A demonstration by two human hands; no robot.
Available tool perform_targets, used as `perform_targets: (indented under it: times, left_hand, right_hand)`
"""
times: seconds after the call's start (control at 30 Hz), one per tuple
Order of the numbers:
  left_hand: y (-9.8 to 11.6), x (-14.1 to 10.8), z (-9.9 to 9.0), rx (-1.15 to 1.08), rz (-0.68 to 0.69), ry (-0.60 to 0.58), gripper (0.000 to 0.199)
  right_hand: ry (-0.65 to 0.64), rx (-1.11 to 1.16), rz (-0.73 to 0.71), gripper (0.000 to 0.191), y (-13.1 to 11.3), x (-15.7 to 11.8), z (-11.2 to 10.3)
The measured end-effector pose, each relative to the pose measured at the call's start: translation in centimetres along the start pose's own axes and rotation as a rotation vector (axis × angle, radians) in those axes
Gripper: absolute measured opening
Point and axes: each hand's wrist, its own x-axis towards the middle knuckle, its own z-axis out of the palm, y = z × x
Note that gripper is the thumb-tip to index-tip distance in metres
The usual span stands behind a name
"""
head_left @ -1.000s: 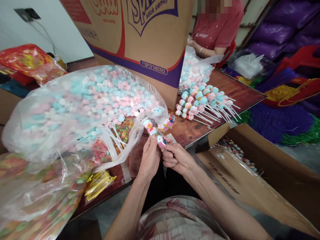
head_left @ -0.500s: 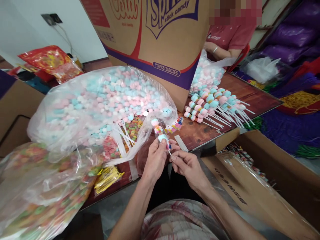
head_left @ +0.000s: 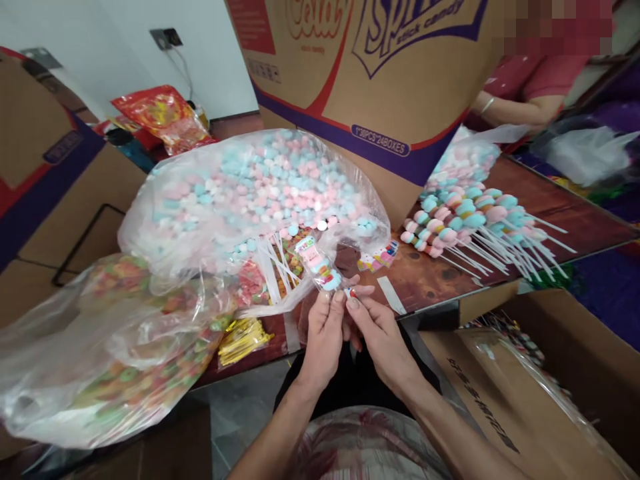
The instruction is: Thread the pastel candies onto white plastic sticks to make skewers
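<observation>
A candy skewer (head_left: 320, 265) in a clear printed wrapper points up and away from my hands. My left hand (head_left: 326, 333) pinches the lower end of the wrapper between thumb and fingers. Right beside it, my right hand (head_left: 375, 333) is closed at the same spot, its thumb by a small red and white piece whose exact form is unclear. The stick below the candy is hidden by my fingers. Just beyond, a large clear bag (head_left: 250, 187) holds pink, blue and white candies. White sticks (head_left: 280, 267) lie over ring candies to the left.
Finished skewers (head_left: 465, 220) are piled on the table (head_left: 430, 287) at right, near an open carton (head_left: 590, 347). A tall carton (head_left: 345, 100) stands behind. Yellow ties (head_left: 243, 341) and a bag of rings (head_left: 125, 360) lie left. A person in red (head_left: 530, 87) sits behind.
The view has swung left, so things appear further right. My hands have come together at the wrapper's base, and the wrapper's printed face now shows above the candy.
</observation>
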Motion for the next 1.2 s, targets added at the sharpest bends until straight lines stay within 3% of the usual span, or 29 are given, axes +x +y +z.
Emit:
perform_targets:
  times: [0.13,0.2,0.3,0.37,0.4,0.5,0.57,0.7,0.8,0.93,1.07,1.2]
  left_hand:
    - [2.2,-1.4,-3.1,-0.165,0.008,-0.055,0.025]
    - [3.2,-2.2,-5.1,-0.250,0.021,-0.024,0.016]
    - [4.2,-3.0,-7.4,-0.319,0.047,0.052,0.017]
    - [4.5,-3.1,-8.2,-0.350,0.102,0.129,0.022]
    - [4.6,-3.0,-8.5,-0.359,0.136,0.182,0.024]
    - [4.8,-2.5,-9.2,-0.354,0.181,0.309,0.026]
    - [4.6,-2.2,-9.4,-0.349,0.147,0.317,0.028]
    - [4.0,-1.8,-9.3,-0.341,0.132,0.286,0.029]
    - [4.0,-1.6,-9.1,-0.319,0.144,0.279,0.028]
    - [4.3,-1.1,-9.0,-0.288,0.124,0.276,0.029]
    - [4.0,0.0,-7.8,-0.243,0.103,0.349,0.030]
    - [3.5,0.8,-6.1,-0.148,0.148,0.404,0.024]
  right_hand:
    - [-0.128,0.389,0.251,0.035,0.7,0.0,3.1]
    - [-0.267,0.381,0.323,0.036,1.2,-0.1,4.4]
    - [-0.508,-0.005,0.272,0.040,1.4,0.4,5.4]
    - [-0.572,-0.429,0.100,0.037,0.9,1.4,5.4]
    - [-0.546,-0.653,-0.022,0.032,0.4,2.1,5.3]
    - [-0.281,-1.214,-0.346,0.020,-1.0,4.8,5.3]
    - [-0.185,-1.489,-0.411,0.019,-1.4,6.6,5.7]
    - [-0.252,-1.768,-0.402,0.018,-0.4,8.8,6.3]
    - [-0.239,-1.798,-0.454,0.020,0.6,8.9,5.9]
    - [-0.058,-1.658,-0.578,0.021,0.2,8.2,4.7]
    - [0.119,-1.274,-0.697,0.017,-0.8,7.4,3.0]
    - [0.159,-0.827,-0.613,0.013,-0.5,6.4,1.8]
